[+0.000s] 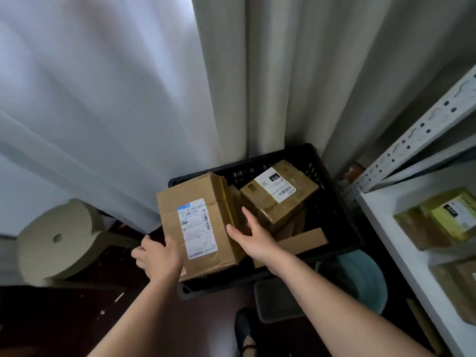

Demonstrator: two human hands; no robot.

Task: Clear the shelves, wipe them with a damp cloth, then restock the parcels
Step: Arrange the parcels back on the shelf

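Left of the black crate (334, 202), the left hand (157, 256) curls its fingers round the big labelled parcel (198, 225) propped on the crate's near rim, probably steadying it, while the right hand (253, 238), fingers spread, flanks its right side above the smaller parcel (279, 194) inside.

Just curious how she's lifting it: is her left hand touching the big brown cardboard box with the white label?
Touching. The head view shows the left hand gripping the box's near-left edge.
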